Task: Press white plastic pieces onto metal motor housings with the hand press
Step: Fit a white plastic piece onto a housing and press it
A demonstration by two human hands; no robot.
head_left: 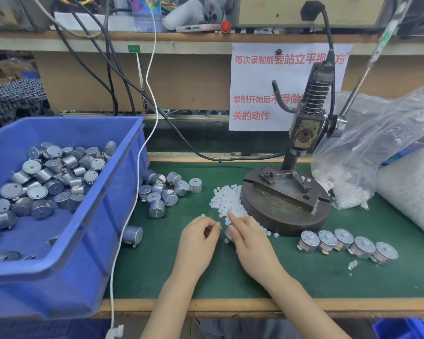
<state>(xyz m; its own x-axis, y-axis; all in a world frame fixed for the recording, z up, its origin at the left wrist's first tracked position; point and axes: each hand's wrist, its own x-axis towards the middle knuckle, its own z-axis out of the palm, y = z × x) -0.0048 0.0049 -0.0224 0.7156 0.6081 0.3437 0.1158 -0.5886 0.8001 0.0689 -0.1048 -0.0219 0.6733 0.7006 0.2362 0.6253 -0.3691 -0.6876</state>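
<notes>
Both hands meet on the green mat in front of the hand press (285, 199). My right hand (246, 234) grips a small metal motor housing (228, 232), mostly hidden by the fingers. My left hand (200, 237) is pinched beside it; a white plastic piece may be in its fingertips, but I cannot tell. A heap of small white plastic pieces (227, 200) lies just beyond the hands, against the press base. Several loose motor housings (165, 192) lie left of the heap. A row of housings fitted with white pieces (345, 243) sits to the right.
A blue bin (88, 231) with many motor housings fills the left side. Clear plastic bags (367, 152) of white pieces stand at the right. The press lever (367, 69) slants up to the right. A white cable (132, 209) hangs over the bin's edge.
</notes>
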